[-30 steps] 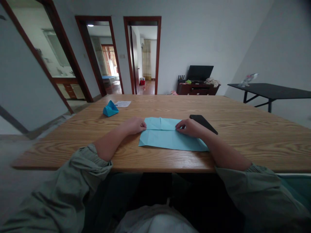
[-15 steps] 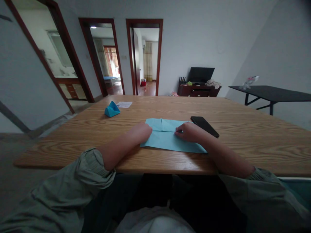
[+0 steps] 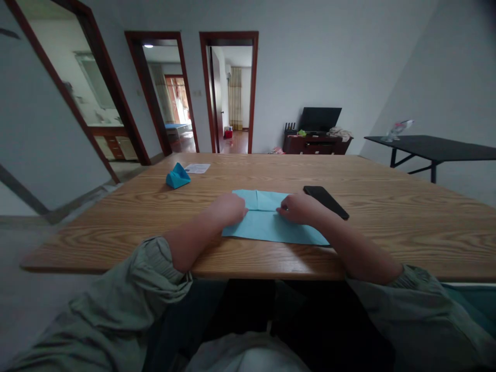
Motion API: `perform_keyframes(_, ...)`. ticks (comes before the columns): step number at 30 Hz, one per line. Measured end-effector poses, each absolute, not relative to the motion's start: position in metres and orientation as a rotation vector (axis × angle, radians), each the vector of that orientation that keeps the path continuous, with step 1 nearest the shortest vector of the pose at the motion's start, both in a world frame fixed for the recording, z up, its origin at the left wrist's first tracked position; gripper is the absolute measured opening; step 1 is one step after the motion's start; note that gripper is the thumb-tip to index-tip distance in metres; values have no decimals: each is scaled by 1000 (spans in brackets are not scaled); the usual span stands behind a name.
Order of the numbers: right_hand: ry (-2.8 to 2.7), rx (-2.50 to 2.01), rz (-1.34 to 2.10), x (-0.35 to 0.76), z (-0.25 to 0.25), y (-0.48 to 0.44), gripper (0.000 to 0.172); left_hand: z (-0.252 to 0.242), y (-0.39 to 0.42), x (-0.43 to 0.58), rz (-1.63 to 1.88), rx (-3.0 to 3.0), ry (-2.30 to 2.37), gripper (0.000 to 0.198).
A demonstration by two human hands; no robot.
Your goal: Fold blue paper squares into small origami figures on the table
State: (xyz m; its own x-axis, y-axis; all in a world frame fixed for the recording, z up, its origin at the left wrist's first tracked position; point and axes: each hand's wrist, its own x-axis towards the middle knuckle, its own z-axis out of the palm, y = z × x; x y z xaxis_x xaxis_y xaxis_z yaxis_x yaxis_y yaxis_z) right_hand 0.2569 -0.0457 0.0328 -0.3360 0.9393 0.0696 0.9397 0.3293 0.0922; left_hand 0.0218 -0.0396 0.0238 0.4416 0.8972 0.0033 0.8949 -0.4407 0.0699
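Light blue rectangular paper sheet (image 3: 267, 227) lies flat on the wood-grain table (image 3: 387, 217), near the front edge, dead centre in front of the person. Far edge of the sheet is folded over into two flaps that meet at a centre seam.

Left hand (image 3: 228, 208): curled, knuckles up, resting on the sheet's left side at the fold line. Fingertips hidden under the hand, so cannot tell if it pinches the paper or just presses. Right hand (image 3: 298, 207): fingers bent narrow, tips down on the sheet just right of the seam. Pinch or press, cannot tell either. Both forearms bare, grey-green sleeves pushed up.

Black flat smartphone (image 3: 326, 202) lies face down or screen off, just beside the right hand, touching or overlapping the sheet's far right corner.

Containers: small darker blue folded-paper shape (image 3: 177, 175), far left on the table, well apart from the hands. Its inside is not visible. Dark wooden cabinet (image 3: 315, 143) at the back wall carries a black screen (image 3: 320, 118) and some cloth.

Writing: white printed slip (image 3: 197, 168) just behind the folded shape, print too small to read. Phone shows no readable brand.
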Motion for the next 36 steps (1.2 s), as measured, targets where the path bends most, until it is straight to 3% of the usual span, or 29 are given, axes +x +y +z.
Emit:
perform_keyframes(5, -2463, -1737, 20, 268, 24, -22, 25, 21, -11, -5, 137, 2599, 1567, 36)
perform_keyframes(10, -2441, -1625, 276, 280, 10, -14, 50, 15, 1, -14, 109, 2425, 1472, 59)
perform_keyframes(16, -2413, -1617, 378, 281, 6, -14, 47, 10, 7, -15, 101, 2365, 1463, 71)
perform_keyframes(36, -2345, -1592, 460, 280, 4, -15, 57, 9, 8, -14, 252, 2225, 1392, 66)
